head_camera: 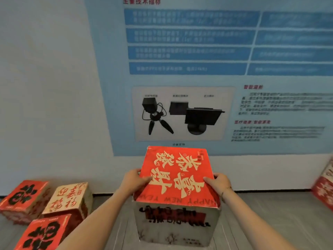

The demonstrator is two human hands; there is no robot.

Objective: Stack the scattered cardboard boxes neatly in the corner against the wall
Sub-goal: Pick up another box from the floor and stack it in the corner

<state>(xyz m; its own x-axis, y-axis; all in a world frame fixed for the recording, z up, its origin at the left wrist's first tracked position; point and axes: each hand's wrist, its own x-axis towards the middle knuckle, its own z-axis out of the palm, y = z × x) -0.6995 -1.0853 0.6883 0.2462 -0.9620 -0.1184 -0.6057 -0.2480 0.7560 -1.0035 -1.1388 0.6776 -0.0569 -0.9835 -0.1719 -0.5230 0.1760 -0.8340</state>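
A cardboard box with a red top printed with cream characters and a pale front face is held up in front of the wall. My left hand grips its left upper edge, thumb over the red top. My right hand grips its right upper edge the same way. On the floor at the lower left lie three more boxes: a red one, a cream-topped one and a red one nearest to me.
A large blue poster covers the wall behind the held box. Another red and white box shows at the right edge. Grey plank floor stretches below the wall.
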